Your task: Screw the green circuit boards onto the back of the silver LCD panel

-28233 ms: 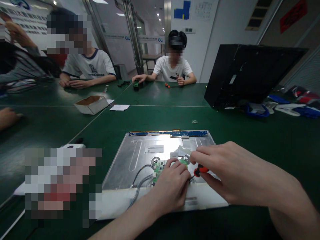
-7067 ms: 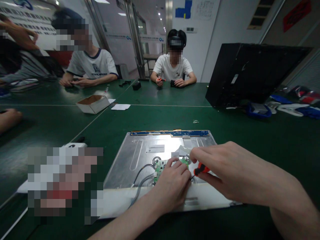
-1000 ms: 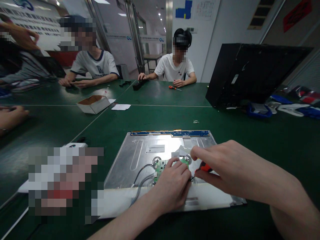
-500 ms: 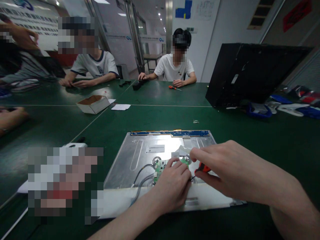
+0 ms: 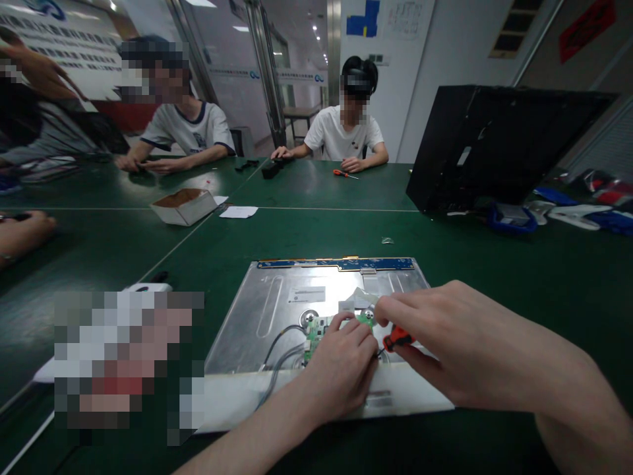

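Note:
My right hand (image 5: 435, 330) grips the orange and black handle of a screwdriver (image 5: 396, 339), thumb below and fingers above. Its thin shaft slopes down to the left, and the tip is hidden beside my left hand. My left hand (image 5: 343, 359) lies over a green circuit board (image 5: 316, 330), fingers close together and bent down onto it; the fingertips are partly hidden. The board sits on a flat silver metal display panel (image 5: 247, 343). Dark cables (image 5: 277, 369) run from the board's left side. A blue strip board (image 5: 301, 264) lines the panel's far edge.
A large black casing (image 5: 494, 145) leans at the right. A small open box (image 5: 182, 206) and a paper slip (image 5: 239, 212) lie left of centre. Across the green table, a person sits near another screwdriver (image 5: 343, 173). Blurred-out white items lie at the left.
The screwdriver handle has turned within my right hand, whose thumb and fingers shifted slightly. My left hand stays in place. The person opposite put down an orange screwdriver earlier.

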The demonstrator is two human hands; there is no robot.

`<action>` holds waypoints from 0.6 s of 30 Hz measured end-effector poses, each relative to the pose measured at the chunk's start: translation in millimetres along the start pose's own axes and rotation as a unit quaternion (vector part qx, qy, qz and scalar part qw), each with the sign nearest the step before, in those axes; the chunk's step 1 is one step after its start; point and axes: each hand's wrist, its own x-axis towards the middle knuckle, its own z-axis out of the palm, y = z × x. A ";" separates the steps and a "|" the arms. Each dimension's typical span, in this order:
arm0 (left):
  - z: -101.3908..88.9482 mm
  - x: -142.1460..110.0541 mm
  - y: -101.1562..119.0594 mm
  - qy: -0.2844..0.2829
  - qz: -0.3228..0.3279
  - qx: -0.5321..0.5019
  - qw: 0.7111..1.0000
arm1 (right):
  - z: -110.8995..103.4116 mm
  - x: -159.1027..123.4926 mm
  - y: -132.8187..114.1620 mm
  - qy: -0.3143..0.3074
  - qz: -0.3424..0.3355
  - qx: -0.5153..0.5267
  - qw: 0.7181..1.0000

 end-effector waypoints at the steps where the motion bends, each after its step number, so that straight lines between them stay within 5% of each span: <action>1: -0.1 0.0 0.0 -0.002 -0.001 -0.001 1.000 | -0.5 -0.3 -0.4 -0.003 0.000 0.003 1.000; 18: 0.8 0.4 -0.7 -0.003 0.007 0.008 1.000 | 1.5 3.3 0.8 0.007 0.004 -0.019 1.000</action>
